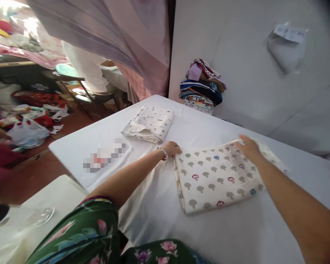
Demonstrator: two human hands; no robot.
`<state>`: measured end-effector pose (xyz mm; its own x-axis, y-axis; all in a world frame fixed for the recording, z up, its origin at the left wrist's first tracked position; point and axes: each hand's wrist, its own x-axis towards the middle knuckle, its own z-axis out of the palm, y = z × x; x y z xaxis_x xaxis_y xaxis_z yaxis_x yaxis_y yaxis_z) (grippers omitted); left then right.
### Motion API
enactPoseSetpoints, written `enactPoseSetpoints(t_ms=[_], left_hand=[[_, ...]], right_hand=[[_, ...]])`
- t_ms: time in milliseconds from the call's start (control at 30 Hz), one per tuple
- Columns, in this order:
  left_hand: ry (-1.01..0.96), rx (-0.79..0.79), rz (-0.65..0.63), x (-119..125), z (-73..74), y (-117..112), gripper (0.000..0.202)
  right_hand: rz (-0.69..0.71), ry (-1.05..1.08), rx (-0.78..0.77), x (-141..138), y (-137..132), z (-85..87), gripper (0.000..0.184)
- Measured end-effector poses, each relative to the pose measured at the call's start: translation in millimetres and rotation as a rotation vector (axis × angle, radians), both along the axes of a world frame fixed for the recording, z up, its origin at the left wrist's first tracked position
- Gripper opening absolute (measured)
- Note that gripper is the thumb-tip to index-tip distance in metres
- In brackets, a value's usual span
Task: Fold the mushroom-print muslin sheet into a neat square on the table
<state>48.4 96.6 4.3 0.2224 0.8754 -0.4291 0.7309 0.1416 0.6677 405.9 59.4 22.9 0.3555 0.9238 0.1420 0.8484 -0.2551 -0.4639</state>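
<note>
A folded white cloth with a mushroom print (209, 179) lies on the white-covered table in front of me. My left hand (172, 149), with a bracelet at the wrist, is closed on its far left corner. At the far edge, toward the right, my right hand (249, 149) pinches the same cloth, and part of the fabric extends beyond that hand. Farther back and to the left rests another folded white cloth with a small print (151, 123), apart from both hands.
A pixelated item (104, 157) lies on the table's left side. Beyond the far edge, a pile of folded fabrics (202, 88) stands against the wall. A pink curtain (143, 47) hangs at the back. Plastic bags (29, 132) and a stool (90, 97) are at left.
</note>
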Motion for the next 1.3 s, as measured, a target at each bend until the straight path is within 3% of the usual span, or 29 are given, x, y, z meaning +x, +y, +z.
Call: enactPoseSetpoints(t_ms=[100, 200, 267, 333, 400, 500, 600, 700, 833, 933, 1033, 1100, 1200, 1300], left_hand=[[0.048, 0.002, -0.09, 2, 2.7, 5, 0.032], [0.1, 0.025, -0.163, 4, 5.7, 9, 0.04], [0.168, 0.052, -0.194, 5, 7.1, 10, 0.048], [0.225, 0.093, -0.201, 7, 8.0, 10, 0.049], [0.24, 0.143, -0.2, 9, 9.2, 8, 0.045], [0.249, 0.199, -0.216, 11, 12.3, 4, 0.04], [0.257, 0.196, -0.209, 9, 14.0, 0, 0.04], [0.249, 0.224, -0.219, 7, 10.2, 2, 0.04], [0.187, 0.206, -0.24, 5, 3.3, 7, 0.037], [0.085, 0.143, -0.194, 4, 4.9, 0, 0.034], [0.017, 0.078, -0.222, -1, 7.9, -25, 0.034], [0.034, 0.03, -0.334, -4, 6.7, -50, 0.038], [0.106, 0.144, -0.478, -9, 0.9, -85, 0.041], [0.155, 0.296, -0.469, -14, -3.3, -106, 0.04]], right_hand=[[0.144, 0.176, 0.002, -43, -60, -22.4, 0.037], [0.338, 0.103, 0.122, -74, -137, -36.9, 0.03], [0.394, 0.005, 0.189, -84, -183, -42.9, 0.028], [0.252, -0.034, 0.209, -85, -217, -46.6, 0.029], [-0.022, 0.054, 0.155, -81, -238, -47.2, 0.036], [-0.325, 0.452, -0.009, -77, -244, -40.3, 0.057], [-0.354, 0.873, -0.088, -87, -231, -26.8, 0.079], [-0.347, 1.031, -0.057, -106, -213, -17.9, 0.093], [-0.341, 1.086, 0.097, -128, -194, -22.7, 0.106], [-0.35, 1.138, 0.207, -128, -195, -27.4, 0.107], [-0.355, 1.13, 0.262, -111, -212, -23.3, 0.102], [-0.359, 1.066, 0.303, -95, -229, -18.9, 0.099], [-0.369, 0.966, 0.145, -76, -253, -17.1, 0.095], [-0.348, 0.688, -0.12, -71, -268, -19.1, 0.092]])
